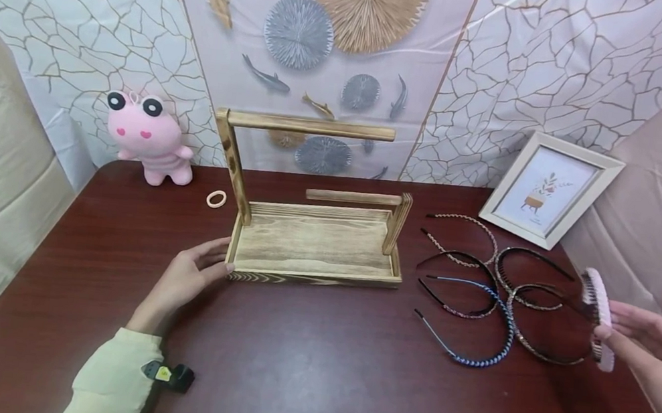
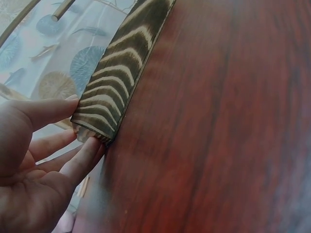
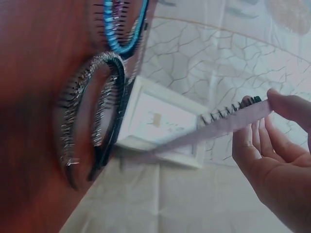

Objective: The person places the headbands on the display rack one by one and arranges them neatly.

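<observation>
Pointing lengthwise toward frame (image 1: 553, 189), pink headband (image 1: 598, 302)

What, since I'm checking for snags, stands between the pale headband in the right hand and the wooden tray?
Other headbands lie on the table between the pale headband and the tray; the tray's right post also rises on the facing side. The picture frame stands further back, off the direct line.

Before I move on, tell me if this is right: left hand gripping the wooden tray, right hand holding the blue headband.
The right hand holds a pale headband, not the blue headband, which lies on the table, as the head view shows. The left hand does grip the wooden tray.
</observation>
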The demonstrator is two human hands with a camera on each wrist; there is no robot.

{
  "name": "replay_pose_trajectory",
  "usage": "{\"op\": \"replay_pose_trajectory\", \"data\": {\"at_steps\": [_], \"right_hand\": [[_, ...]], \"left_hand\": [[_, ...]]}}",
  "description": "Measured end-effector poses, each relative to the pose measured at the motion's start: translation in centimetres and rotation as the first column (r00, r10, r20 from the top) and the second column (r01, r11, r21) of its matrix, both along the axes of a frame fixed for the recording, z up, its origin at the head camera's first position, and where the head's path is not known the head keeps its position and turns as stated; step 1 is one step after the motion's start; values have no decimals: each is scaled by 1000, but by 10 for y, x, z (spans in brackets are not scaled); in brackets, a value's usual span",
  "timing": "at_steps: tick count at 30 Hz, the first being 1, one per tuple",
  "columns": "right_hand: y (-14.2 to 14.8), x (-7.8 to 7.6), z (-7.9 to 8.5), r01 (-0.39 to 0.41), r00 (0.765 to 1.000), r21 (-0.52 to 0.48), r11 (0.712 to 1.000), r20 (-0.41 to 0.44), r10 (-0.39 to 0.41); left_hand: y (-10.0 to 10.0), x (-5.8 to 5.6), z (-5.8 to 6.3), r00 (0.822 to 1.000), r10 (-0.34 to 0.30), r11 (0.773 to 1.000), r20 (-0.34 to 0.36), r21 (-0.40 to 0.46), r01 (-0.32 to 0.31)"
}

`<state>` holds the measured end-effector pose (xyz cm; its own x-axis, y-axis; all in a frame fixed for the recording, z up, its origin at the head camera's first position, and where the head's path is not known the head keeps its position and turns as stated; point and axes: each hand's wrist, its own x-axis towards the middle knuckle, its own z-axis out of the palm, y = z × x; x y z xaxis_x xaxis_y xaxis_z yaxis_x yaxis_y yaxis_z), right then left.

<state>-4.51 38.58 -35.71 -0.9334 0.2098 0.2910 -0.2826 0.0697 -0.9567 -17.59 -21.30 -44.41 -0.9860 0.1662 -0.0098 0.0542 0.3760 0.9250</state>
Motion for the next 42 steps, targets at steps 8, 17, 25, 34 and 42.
{"op": "replay_pose_trajectory", "data": {"at_steps": [8,17,25,34,42], "right_hand": [[-16,-16,19,-42,999,-45,998,32,44],[-45,-44,39,20,986,76,997,165,-33],[-69,-77,44,-23,989,-33,999,143,27],[-98,-112,52,-79,993,-221,972,65,96],[-127,-143,62,-114,993,-391,913,-6,121]], "left_hand": [[-2,-1,0,1000,8,1000,3,18,-8],[-2,-1,0,1000,8,999,10,54,-8],[-2,1,-1,1000,14,999,9,42,-15],[-4,-1,-4,1000,18,999,10,46,-18],[-3,-2,-6,1000,15,998,5,60,-15]]}}
